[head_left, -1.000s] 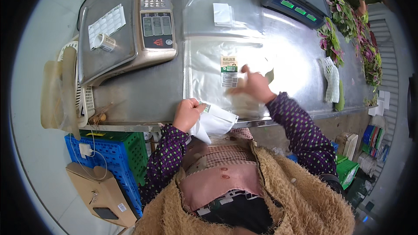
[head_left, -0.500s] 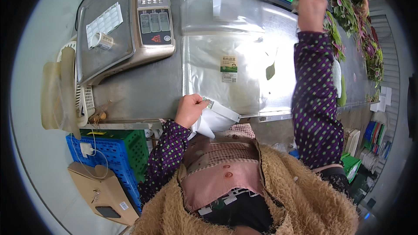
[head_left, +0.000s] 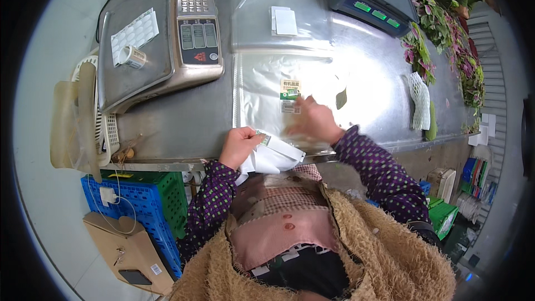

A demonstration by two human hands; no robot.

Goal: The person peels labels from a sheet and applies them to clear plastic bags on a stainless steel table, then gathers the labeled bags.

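Note:
My left hand (head_left: 238, 146) is closed on a white strip of label backing (head_left: 276, 155), pinched near a green label at its end. The strip curls over the table's front edge. Before me lies a flat clear plastic bag (head_left: 256, 89) with a white and green label (head_left: 290, 96) on it. Over the lower part of that bag is my right hand (head_left: 316, 121), slightly blurred, its fingers apart beside the label. Nothing shows in its grasp. Further off, another clear bag (head_left: 251, 22) carries white paper slips (head_left: 285, 22).
A scale (head_left: 198, 28) stands at left, with a sticker sheet (head_left: 135, 33) and small roll (head_left: 132, 57) on its pan. A second scale (head_left: 373, 3) stands far right, near leafy vegetables (head_left: 446, 39) and a white foam net (head_left: 419, 100). Blue crate (head_left: 134, 203) below left.
My right hand has come down from the far right, where clear plastic was lifted and blurred, to the near bag. That plastic now lies flat at the back. My left hand keeps the strip.

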